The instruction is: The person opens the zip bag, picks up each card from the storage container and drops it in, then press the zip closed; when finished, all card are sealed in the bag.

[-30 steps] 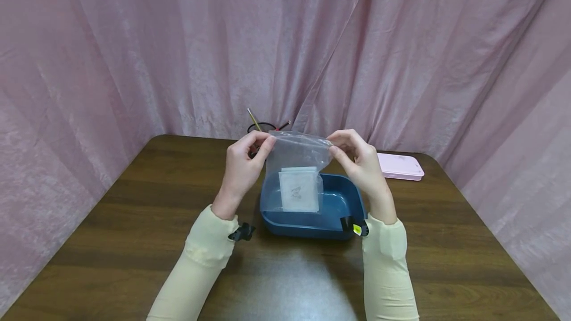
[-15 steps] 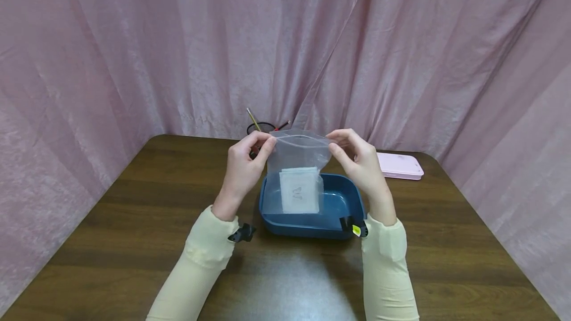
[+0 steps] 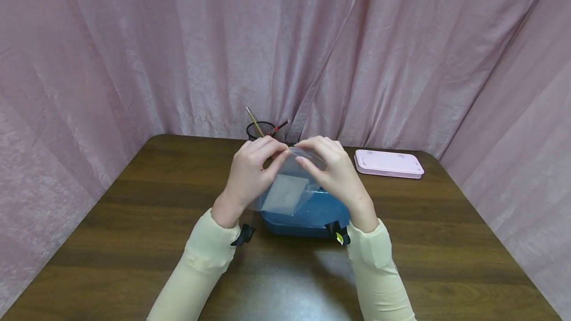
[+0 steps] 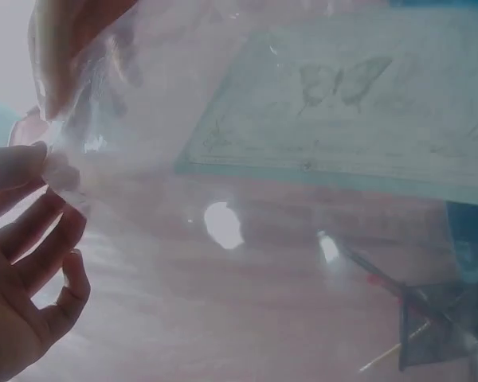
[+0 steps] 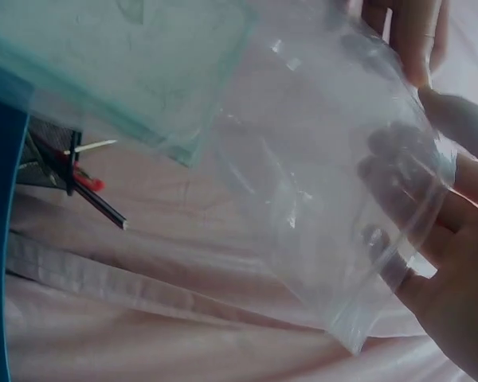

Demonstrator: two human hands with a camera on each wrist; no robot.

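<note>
Head view: left hand (image 3: 250, 172) and right hand (image 3: 332, 175) meet above the blue tray (image 3: 312, 217), each pinching the top edge of a clear bag (image 3: 290, 182) between thumb and fingers. The bag hangs tilted over the tray with a white card (image 3: 283, 194) inside. Behind stand a pen cup (image 3: 260, 129) and a pink case (image 3: 388, 163) on the table (image 3: 134, 222)

Glossy clear plastic bag (image 3: 290, 182) — wood table (image 3: 134, 212)
</note>
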